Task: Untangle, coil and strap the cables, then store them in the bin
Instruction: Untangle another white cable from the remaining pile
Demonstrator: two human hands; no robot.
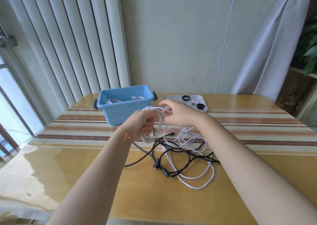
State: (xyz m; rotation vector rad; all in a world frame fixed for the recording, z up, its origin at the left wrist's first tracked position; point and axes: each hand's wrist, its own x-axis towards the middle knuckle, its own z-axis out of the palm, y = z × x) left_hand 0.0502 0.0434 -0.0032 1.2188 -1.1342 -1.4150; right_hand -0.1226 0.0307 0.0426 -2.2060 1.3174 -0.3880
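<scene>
Left hand [143, 124], fist raised above the table [85, 164], grips a white cable coil [158, 121] just before the blue bin [125, 104]. Right hand [176, 114] apparently pinches the coil's top strand, fingers curled.

Bin [120, 112]: smooth blue plastic, slight sheen. Table [257, 173]: glossy, reflective top over wood tone. Tray [204, 99]: white plastic. Cables: white [208, 178] and black [187, 156], smooth.
</scene>
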